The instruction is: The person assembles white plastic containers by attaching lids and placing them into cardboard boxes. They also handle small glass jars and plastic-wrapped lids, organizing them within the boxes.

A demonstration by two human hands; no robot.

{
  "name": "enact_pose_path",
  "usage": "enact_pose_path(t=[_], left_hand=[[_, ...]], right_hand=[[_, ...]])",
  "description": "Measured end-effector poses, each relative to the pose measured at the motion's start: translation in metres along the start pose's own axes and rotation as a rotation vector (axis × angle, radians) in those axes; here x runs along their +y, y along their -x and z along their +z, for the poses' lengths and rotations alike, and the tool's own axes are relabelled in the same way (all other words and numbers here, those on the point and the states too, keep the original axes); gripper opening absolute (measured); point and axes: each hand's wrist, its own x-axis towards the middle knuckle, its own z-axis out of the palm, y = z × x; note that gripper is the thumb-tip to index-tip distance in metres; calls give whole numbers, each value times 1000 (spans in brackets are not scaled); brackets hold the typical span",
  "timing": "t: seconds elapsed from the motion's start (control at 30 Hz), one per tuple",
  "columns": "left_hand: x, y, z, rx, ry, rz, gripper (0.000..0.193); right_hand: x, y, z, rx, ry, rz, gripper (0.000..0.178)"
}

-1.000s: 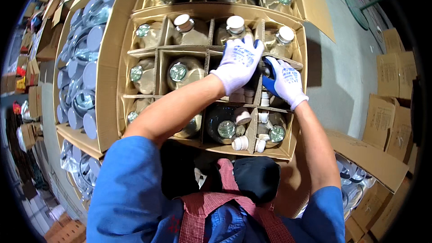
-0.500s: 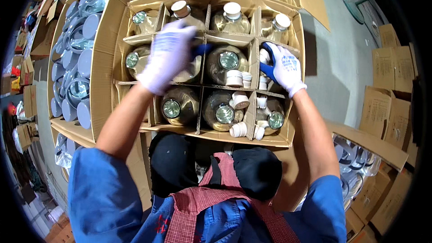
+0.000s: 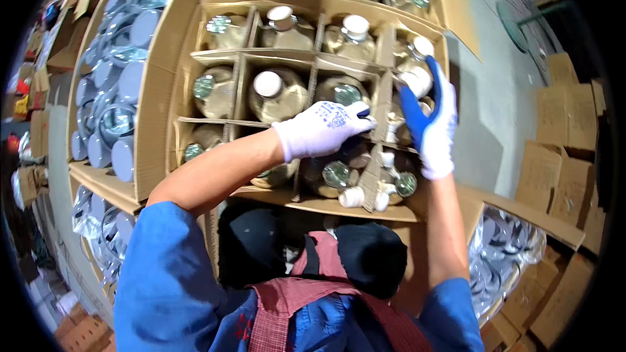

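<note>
Fingers [image 3: 438, 77] of right hand [image 3: 438, 130] spread around white cap [image 3: 417, 83], left hand [image 3: 326, 129] half-curls; grips I cannot tell. Probably light, stiff: pinch cap's sides.

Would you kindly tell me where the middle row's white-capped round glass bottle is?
In the head view, the white-capped glass bottle stands left of centre in the divided cardboard box, just above-left of the white-gloved left hand.
</note>
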Motion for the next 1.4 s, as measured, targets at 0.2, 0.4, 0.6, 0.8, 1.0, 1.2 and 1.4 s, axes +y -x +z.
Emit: enact_pose_path(t=[0.2, 0.4, 0.6, 0.8, 1.0, 1.2, 1.4], left_hand=[[-95, 142, -75, 877, 15, -625, 26], [-133, 197, -57, 732, 1104, -922, 41], [-49, 131, -89, 608, -193, -373, 37], [39, 13, 69, 130, -101, -51, 41], [59, 32, 36, 325, 159, -36, 39], [59, 55, 27, -71, 96, -252, 39], [48, 46, 23, 151, 170, -196, 42]], right_hand=[[2, 18, 28, -409, 322, -115, 48], [-8, 12, 103, -387, 496, -339, 46], [25, 18, 18, -488, 400, -341, 38], [7, 11, 37, -934, 894, -433, 44], [34, 36, 35, -754, 632, -424, 40], [17, 41, 15, -602, 285, -109, 30], [4, 85, -97, -281, -75, 211, 26]])
